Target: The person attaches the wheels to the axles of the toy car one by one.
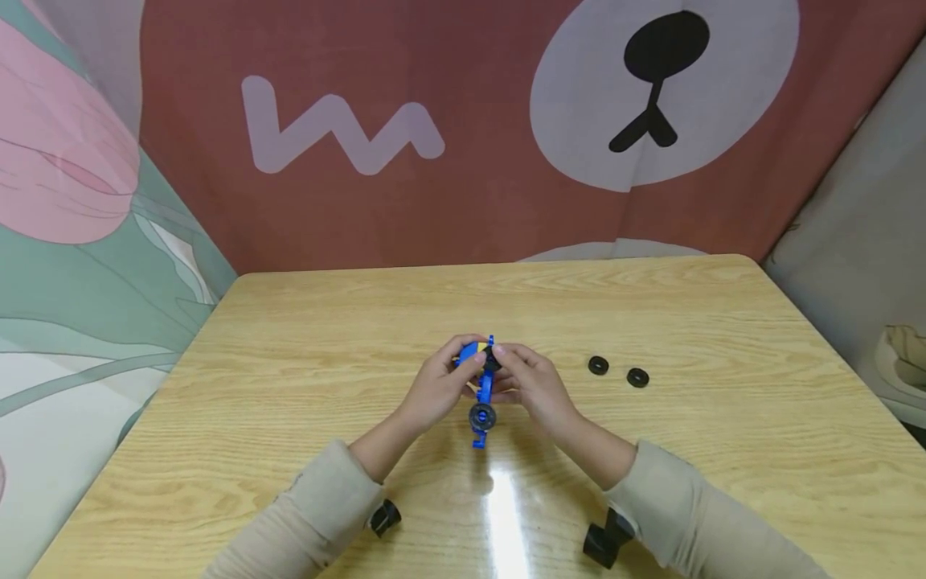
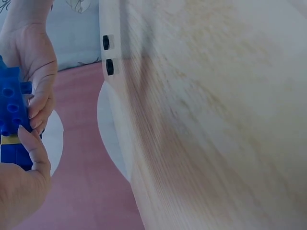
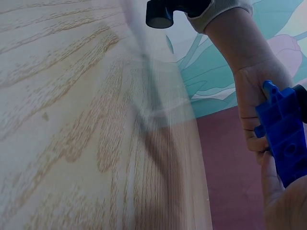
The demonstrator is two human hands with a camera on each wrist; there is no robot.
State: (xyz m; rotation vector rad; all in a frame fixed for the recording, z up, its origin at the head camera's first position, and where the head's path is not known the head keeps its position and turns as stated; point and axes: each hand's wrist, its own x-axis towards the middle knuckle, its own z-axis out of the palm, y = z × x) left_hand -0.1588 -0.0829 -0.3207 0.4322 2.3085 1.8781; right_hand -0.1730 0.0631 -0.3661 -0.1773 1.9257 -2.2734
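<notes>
A blue toy vehicle (image 1: 485,390) with a yellow part is held up between both hands, above the table. My left hand (image 1: 434,390) grips its body from the left. My right hand (image 1: 538,390) is at its right side, thumb and fingers pinching a black wheel (image 1: 492,359) against the upper part of the toy. The left thumb also touches near that wheel. Another black wheel (image 1: 481,416) sits on the lower part. The left wrist view shows blue studs or pegs on the toy (image 2: 12,103); its ribbed underside (image 3: 288,136) faces the right wrist view.
Two loose black wheels (image 1: 598,365) (image 1: 637,377) lie flat on the wooden table (image 1: 325,338), right of the hands. Black camera mounts (image 1: 602,545) stick out at the sleeves. A printed cloth (image 1: 463,217) hangs behind the table's far edge.
</notes>
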